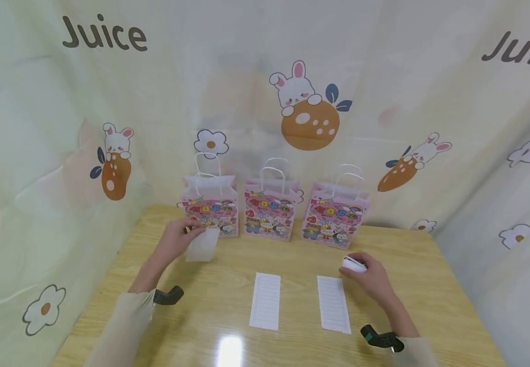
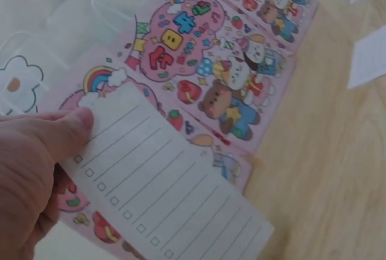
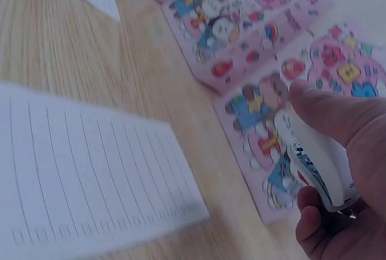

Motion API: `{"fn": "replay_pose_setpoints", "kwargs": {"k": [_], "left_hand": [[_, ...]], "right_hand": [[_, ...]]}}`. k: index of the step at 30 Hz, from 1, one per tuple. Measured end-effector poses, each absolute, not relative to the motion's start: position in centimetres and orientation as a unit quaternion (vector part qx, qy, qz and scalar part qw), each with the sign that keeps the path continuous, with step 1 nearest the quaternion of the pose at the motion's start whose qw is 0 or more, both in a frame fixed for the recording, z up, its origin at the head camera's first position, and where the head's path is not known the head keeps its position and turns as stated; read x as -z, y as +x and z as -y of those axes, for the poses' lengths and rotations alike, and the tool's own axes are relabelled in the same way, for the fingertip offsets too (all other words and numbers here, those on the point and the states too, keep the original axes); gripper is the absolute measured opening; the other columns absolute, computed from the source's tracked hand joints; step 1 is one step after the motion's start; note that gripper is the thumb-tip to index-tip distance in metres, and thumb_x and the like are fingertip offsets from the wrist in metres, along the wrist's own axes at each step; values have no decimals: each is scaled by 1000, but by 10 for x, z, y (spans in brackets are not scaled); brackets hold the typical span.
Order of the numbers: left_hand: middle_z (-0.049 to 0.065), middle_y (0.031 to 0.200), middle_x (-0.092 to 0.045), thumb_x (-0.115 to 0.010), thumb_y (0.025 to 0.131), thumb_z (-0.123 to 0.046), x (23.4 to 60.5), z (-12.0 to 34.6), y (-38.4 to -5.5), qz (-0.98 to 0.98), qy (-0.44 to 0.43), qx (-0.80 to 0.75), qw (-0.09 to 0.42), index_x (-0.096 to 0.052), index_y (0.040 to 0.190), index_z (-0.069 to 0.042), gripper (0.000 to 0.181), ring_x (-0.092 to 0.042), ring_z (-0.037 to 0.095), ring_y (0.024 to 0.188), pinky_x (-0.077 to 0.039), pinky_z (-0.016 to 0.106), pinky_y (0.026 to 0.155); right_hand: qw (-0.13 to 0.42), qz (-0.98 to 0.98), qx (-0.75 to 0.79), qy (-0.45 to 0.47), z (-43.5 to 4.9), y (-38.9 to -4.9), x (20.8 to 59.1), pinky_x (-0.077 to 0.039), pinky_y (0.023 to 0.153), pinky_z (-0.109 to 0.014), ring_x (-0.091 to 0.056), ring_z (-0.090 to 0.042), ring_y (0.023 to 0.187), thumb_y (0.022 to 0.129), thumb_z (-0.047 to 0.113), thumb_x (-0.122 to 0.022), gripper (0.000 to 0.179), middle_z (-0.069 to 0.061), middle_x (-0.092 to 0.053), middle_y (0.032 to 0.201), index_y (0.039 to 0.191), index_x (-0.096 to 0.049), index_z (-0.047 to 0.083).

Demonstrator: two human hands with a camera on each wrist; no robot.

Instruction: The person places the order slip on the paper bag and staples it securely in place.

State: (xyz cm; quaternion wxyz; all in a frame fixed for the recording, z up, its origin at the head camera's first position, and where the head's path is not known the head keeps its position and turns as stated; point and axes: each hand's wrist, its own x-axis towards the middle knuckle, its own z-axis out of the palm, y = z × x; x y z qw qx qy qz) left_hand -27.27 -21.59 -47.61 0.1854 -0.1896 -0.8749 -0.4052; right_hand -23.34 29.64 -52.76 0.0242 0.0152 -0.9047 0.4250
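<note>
My left hand [image 1: 179, 237] pinches a lined checklist slip [image 2: 163, 181] by one corner between thumb and fingers. The slip hangs in front of the left pink gift bag [image 1: 228, 201], overlapping its printed front in the left wrist view. In my right hand [image 1: 372, 278] is a small white stapler [image 3: 316, 157], gripped between thumb and curled fingers. That hand is over the table, just in front of the right pink gift bag [image 1: 333, 219]. Between the hands, two more checklist slips lie flat: a middle slip [image 1: 265, 300] and a right slip [image 1: 333, 304].
A middle pink gift bag [image 1: 269, 214] stands between the other two, all with white handles upright. They line the back of the wooden table [image 1: 191, 326]. Behind and beside it hangs a printed curtain [image 1: 173, 92].
</note>
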Motion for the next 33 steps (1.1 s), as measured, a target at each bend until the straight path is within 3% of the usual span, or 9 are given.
{"fn": "replay_pose_setpoints", "kwargs": {"k": [6, 12, 16, 20, 23, 26, 28, 31, 33], "left_hand": [[5, 81, -70, -78, 84, -13, 450, 210, -289, 867, -171, 406, 232, -75, 83, -4, 9, -57, 17, 67, -44, 29, 57], [5, 70, -66, -85, 73, -5, 437, 211, -310, 822, -215, 395, 349, -77, 76, -3, 9, -48, 23, 68, -35, 32, 66], [5, 71, -64, -88, 68, -3, 436, 213, -319, 805, -229, 393, 381, -77, 75, -3, 13, -45, 22, 71, -31, 34, 70], [9, 81, -59, -88, 69, -4, 438, 216, -324, 817, -202, 394, 369, -75, 72, -1, 13, -42, 25, 82, -35, 33, 75], [13, 102, -55, -87, 72, -5, 438, 218, -329, 825, -167, 423, 335, -74, 71, 1, 14, -40, 29, 101, -49, 25, 79], [16, 126, -50, -85, 74, -5, 436, 220, -333, 825, -142, 463, 292, -72, 73, 2, 15, -38, 31, 119, -55, 27, 73], [15, 137, -46, -84, 75, -6, 435, 220, -336, 826, -132, 476, 270, -72, 73, 2, 15, -49, 34, 117, -55, 26, 73], [13, 145, -42, -83, 77, -6, 432, 221, -339, 825, -129, 493, 243, -71, 74, 1, 14, -65, 33, 97, -55, 25, 72], [12, 147, -40, -83, 77, -6, 430, 221, -342, 824, -131, 501, 229, -71, 75, 1, 14, -69, 33, 84, -55, 25, 73]], "right_hand": [[15, 893, -447, 45, -271, -229, 515, -48, 72, -33, -55, -23, 90, 84, 33, -78, 50, -14, -62, 110, 121, -60, 4], [6, 887, -455, 74, -244, -224, 509, -47, 75, -33, -56, -21, 90, 83, 30, -79, 47, -9, -64, 105, 118, -62, 6], [-4, 883, -464, 72, -234, -223, 513, -48, 73, -32, -57, -20, 89, 85, 29, -77, 45, -9, -64, 102, 119, -59, 4], [-1, 891, -449, 64, -234, -230, 524, -49, 72, -33, -60, -20, 88, 92, 34, -69, 42, -8, -65, 100, 117, -59, 3], [17, 909, -410, 68, -238, -242, 535, -48, 76, -37, -60, -21, 90, 95, 39, -63, 40, -8, -66, 101, 114, -61, 4], [21, 922, -380, 75, -244, -256, 545, -47, 78, -41, -59, -23, 90, 97, 40, -59, 38, -8, -66, 101, 111, -62, 5], [15, 926, -370, 75, -249, -264, 552, -47, 78, -43, -59, -24, 89, 98, 40, -58, 36, -9, -66, 100, 109, -62, 6], [21, 933, -352, 77, -256, -274, 563, -48, 82, -46, -61, -26, 91, 98, 40, -57, 37, -9, -67, 100, 108, -64, 6], [32, 936, -340, 84, -262, -280, 570, -46, 86, -49, -61, -29, 96, 99, 40, -56, 37, -10, -66, 102, 107, -66, 5]]}}
